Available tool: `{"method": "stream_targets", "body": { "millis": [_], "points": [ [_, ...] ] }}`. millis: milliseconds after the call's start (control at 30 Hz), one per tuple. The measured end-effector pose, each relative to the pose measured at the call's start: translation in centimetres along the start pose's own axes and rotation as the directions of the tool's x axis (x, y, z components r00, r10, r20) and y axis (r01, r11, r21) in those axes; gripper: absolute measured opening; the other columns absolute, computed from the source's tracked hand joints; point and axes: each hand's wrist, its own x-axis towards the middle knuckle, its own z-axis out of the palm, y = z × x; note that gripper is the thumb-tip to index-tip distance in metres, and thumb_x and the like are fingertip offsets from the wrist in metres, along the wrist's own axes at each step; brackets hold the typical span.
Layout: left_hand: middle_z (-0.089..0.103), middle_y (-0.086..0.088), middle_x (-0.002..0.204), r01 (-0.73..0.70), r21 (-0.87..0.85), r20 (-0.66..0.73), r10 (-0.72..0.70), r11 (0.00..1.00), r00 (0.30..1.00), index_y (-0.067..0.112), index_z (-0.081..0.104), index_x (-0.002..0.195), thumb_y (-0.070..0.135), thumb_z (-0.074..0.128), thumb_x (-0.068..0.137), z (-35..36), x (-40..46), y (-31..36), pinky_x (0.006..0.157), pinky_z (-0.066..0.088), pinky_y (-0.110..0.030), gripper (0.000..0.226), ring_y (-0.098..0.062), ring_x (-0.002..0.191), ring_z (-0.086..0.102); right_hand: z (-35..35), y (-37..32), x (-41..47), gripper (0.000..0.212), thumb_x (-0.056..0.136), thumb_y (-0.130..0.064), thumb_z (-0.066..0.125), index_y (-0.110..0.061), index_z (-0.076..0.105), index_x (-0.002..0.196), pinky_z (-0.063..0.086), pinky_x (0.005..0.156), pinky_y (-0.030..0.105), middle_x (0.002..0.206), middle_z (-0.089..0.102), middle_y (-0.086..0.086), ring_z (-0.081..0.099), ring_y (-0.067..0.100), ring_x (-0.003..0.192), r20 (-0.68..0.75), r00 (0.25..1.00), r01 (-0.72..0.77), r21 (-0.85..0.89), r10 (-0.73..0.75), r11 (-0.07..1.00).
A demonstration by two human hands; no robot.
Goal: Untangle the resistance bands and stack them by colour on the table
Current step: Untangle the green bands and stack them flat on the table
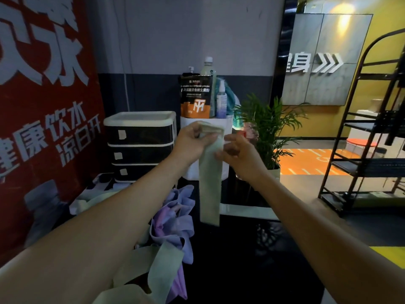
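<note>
Your left hand (192, 139) pinches the folded top of the pale green flat rubber band (209, 183), and your right hand (236, 154) grips its edge just beside; it hangs free below both grips. Smooth it downward, checking for twists. The tangled purple bands (175, 220) seem to lie under it on the dark worktop (241, 270).

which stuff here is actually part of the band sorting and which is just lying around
Part of the job: pale green band held up by left hand and right hand; purple bands and more green bands tangled on the table.

Lying about: drawer unit, powder pouch, spray bottle, potted plant, black rack.
</note>
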Motion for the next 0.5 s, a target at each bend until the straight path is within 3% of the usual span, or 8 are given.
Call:
{"method": "stream_targets", "body": {
  "millis": [100, 200, 267, 333, 367, 433, 500],
  "points": [
    [0.068, 0.001, 0.091, 0.072, -0.143, -0.001, -0.073, 0.987, 0.997, 0.019, 0.065, 0.091, 0.01, 0.064, 0.086, 0.9, 0.4, 0.8, 0.076, 0.052, -0.028, 0.01, -0.014, 0.083, 0.063, 0.1, 0.5, -1.1, 0.025, 0.079, -0.016, 0.073, -0.012, 0.06, 0.1, 0.055, 0.077, 0.031, 0.094, 0.068, 0.002, 0.066, 0.017, 0.085, 0.125, 0.992, -0.028, -0.039, 0.033, 0.999],
    [0.067, 0.006, 0.084, 0.12, -0.225, -0.037, -0.132, 0.967, 0.991, 0.022, 0.063, 0.088, 0.015, 0.061, 0.089, 1.5, 0.2, 1.0, 0.059, 0.052, -0.018, 0.007, -0.007, 0.072, 0.062, -0.4, 1.4, -2.0, 0.011, 0.08, -0.014, 0.072, -0.014, 0.064, 0.087, 0.052, 0.064, 0.02, 0.082, 0.067, -0.002, 0.063, 0.006, 0.069, 0.201, 0.977, -0.035, -0.14, 0.063, 0.989],
    [0.066, 0.007, 0.08, 0.135, -0.297, -0.096, -0.171, 0.945, 0.981, 0.022, 0.063, 0.085, 0.015, 0.061, 0.089, 1.3, 0.0, 0.8, 0.053, 0.05, -0.016, 0.008, -0.003, 0.065, 0.062, -1.0, 2.6, -2.5, 0.01, 0.08, -0.013, 0.071, -0.009, 0.065, 0.087, 0.053, 0.069, 0.022, 0.087, 0.069, 0.003, 0.064, 0.008, 0.072, 0.245, 0.96, -0.085, -0.205, 0.135, 0.975],
    [0.065, 0.006, 0.082, 0.143, -0.349, -0.131, -0.199, 0.926, 0.971, 0.022, 0.063, 0.085, 0.014, 0.062, 0.088, 1.1, -0.1, 0.3, 0.056, 0.051, -0.018, 0.009, -0.005, 0.07, 0.062, -1.6, 3.8, -3.0, 0.021, 0.081, -0.015, 0.07, 0.003, 0.065, 0.09, 0.053, 0.075, 0.036, 0.089, 0.069, 0.014, 0.065, 0.025, 0.079, 0.252, 0.943, -0.145, -0.273, 0.216, 0.951],
    [0.065, 0.005, 0.084, 0.154, -0.357, -0.137, -0.215, 0.921, 0.967, 0.021, 0.063, 0.085, 0.013, 0.062, 0.088, 1.0, -0.3, -0.1, 0.057, 0.051, -0.018, 0.009, -0.007, 0.074, 0.061, -1.9, 4.4, -3.2, 0.021, 0.082, -0.015, 0.069, 0.005, 0.064, 0.087, 0.051, 0.069, 0.037, 0.082, 0.066, 0.016, 0.063, 0.029, 0.074, 0.262, 0.932, -0.168, -0.298, 0.249, 0.94],
    [0.066, 0.005, 0.088, 0.185, -0.375, -0.143, -0.254, 0.908, 0.956, 0.021, 0.063, 0.087, 0.012, 0.062, 0.087, 1.1, -0.7, -1.1, 0.061, 0.051, -0.018, 0.009, -0.009, 0.081, 0.061, -2.6, 5.1, -3.7, 0.021, 0.085, -0.013, 0.064, -0.002, 0.058, 0.069, 0.037, 0.055, 0.024, 0.065, 0.053, 0.007, 0.049, 0.018, 0.059, 0.275, 0.913, -0.192, -0.363, 0.302, 0.912],
    [0.065, 0.003, 0.09, 0.211, -0.411, -0.157, -0.297, 0.887, 0.942, 0.021, 0.063, 0.088, 0.01, 0.062, 0.088, 1.2, -1.0, -2.0, 0.067, 0.051, -0.021, 0.01, -0.012, 0.085, 0.061, -3.5, 6.0, -4.0, 0.026, 0.085, -0.01, 0.063, -0.009, 0.05, 0.062, 0.027, 0.05, 0.02, 0.062, 0.045, 0.0, 0.04, 0.012, 0.056, 0.272, 0.901, -0.187, -0.457, 0.337, 0.87]
  ]
}}
